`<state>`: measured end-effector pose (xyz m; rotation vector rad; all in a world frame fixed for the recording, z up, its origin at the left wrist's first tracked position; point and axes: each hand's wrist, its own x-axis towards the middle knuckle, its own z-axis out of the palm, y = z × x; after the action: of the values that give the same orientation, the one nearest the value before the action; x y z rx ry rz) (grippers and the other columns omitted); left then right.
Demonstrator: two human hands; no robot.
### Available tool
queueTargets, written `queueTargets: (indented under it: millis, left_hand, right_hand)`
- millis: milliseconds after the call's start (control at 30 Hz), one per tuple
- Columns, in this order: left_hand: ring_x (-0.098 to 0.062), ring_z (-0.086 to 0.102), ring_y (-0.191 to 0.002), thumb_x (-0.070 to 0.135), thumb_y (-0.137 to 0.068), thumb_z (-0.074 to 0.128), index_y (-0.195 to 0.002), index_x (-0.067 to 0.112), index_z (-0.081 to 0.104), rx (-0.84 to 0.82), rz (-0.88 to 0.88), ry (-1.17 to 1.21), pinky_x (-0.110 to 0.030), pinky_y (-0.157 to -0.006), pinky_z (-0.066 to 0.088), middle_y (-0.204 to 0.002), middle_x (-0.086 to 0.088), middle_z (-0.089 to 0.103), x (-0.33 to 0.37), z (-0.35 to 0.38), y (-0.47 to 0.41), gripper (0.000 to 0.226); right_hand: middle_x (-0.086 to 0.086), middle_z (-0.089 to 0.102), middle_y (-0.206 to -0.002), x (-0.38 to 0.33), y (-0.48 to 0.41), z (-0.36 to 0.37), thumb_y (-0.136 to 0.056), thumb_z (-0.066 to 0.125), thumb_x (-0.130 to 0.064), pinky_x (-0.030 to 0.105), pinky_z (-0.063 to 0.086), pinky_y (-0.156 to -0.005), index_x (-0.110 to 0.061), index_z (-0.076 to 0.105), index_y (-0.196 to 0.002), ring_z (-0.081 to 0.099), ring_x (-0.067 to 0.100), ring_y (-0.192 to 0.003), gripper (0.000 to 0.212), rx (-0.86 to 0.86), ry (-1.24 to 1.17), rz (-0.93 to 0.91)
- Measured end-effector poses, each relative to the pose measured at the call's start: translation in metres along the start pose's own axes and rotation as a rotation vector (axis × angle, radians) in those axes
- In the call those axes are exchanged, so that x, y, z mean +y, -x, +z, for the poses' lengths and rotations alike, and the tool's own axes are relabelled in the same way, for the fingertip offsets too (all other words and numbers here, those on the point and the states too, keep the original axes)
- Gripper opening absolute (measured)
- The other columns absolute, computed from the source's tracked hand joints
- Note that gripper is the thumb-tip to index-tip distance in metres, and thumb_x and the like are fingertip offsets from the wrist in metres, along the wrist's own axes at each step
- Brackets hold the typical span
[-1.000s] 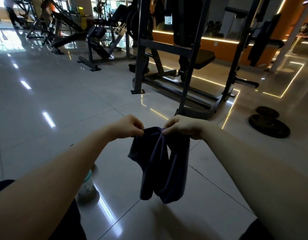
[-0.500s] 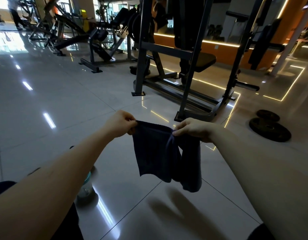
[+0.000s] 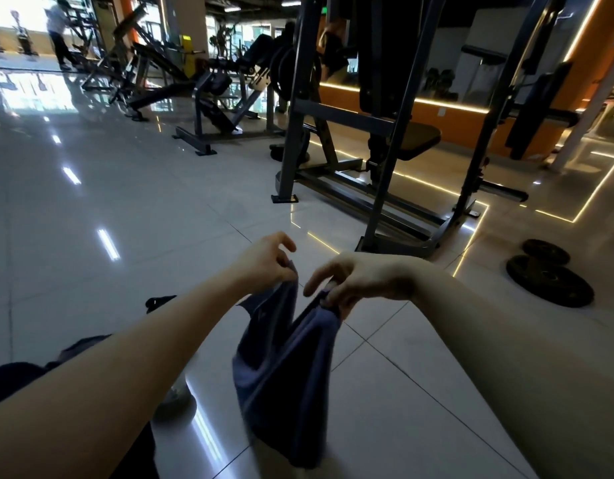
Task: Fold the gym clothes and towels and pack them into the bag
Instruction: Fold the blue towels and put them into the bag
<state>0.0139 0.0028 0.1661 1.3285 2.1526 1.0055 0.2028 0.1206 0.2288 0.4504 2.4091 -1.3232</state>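
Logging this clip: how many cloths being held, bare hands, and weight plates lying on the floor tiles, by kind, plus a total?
dark blue cloth: 1
bare hands pinching it: 2, left hand and right hand
black round weight plates: 2
Total: 5

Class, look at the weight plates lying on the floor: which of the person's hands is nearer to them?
Right. The right hand, pinching the blue cloth, lies left of the weight plates; the left hand holds the cloth farther left.
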Motion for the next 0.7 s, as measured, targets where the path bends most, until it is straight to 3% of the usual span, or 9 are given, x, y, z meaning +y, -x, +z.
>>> queueTargets:
  millis: [100, 167, 367, 567, 700]
  left_hand:
    - [-0.012, 0.072, -0.079, 0.004, -0.081, 0.081, -0.103, 0.01, 0.065, -0.027, -0.047, 0.235, -0.024, -0.07, 0.059, -0.088, -0.004, 0.074, 0.018, -0.001, 0.004, 0.028]
    - [-0.017, 0.071, -0.08, 0.003, -0.08, 0.081, -0.095, 0.004, 0.07, -0.059, -0.056, 0.308, -0.025, -0.072, 0.06, -0.086, -0.009, 0.074, 0.024, -0.002, 0.005, 0.019]
    - [-0.029, 0.069, -0.101, 0.003, -0.086, 0.075, -0.092, 0.006, 0.074, -0.109, -0.017, 0.498, -0.04, -0.093, 0.057, -0.105, -0.019, 0.073, 0.024, -0.003, 0.01, 0.007]
    - [-0.022, 0.071, -0.094, 0.004, -0.09, 0.071, -0.093, 0.009, 0.077, -0.148, 0.027, 0.6, -0.032, -0.083, 0.055, -0.095, -0.009, 0.076, 0.034, 0.005, 0.012, 0.008]
    - [-0.023, 0.07, -0.098, 0.006, -0.092, 0.069, -0.104, 0.004, 0.076, -0.162, 0.009, 0.637, -0.031, -0.084, 0.056, -0.105, -0.015, 0.074, 0.039, 0.009, 0.013, 0.014]
  right_hand:
    - [0.023, 0.066, -0.114, 0.01, 0.003, -0.003, -0.092, 0.068, -0.007, 0.045, 0.058, -0.093, -0.001, 0.059, -0.118, 0.069, 0.033, -0.104, 0.028, 0.229, -0.034, -0.091]
    - [0.027, 0.067, -0.111, 0.017, 0.005, -0.005, -0.09, 0.071, -0.008, 0.047, 0.058, -0.093, 0.003, 0.06, -0.111, 0.069, 0.037, -0.102, 0.026, 0.297, -0.121, -0.152]
    - [0.025, 0.067, -0.11, 0.021, 0.011, -0.006, -0.095, 0.064, -0.011, 0.041, 0.057, -0.09, 0.002, 0.067, -0.108, 0.068, 0.03, -0.101, 0.019, 0.323, -0.162, -0.252]
    - [0.019, 0.067, -0.108, 0.021, 0.01, -0.004, -0.098, 0.061, -0.012, 0.039, 0.056, -0.089, -0.001, 0.065, -0.107, 0.066, 0.025, -0.098, 0.015, 0.376, -0.17, -0.279]
    - [0.01, 0.069, -0.101, 0.022, 0.009, -0.004, -0.097, 0.062, -0.013, 0.033, 0.055, -0.083, -0.008, 0.068, -0.103, 0.067, 0.02, -0.095, 0.01, 0.494, -0.138, -0.286]
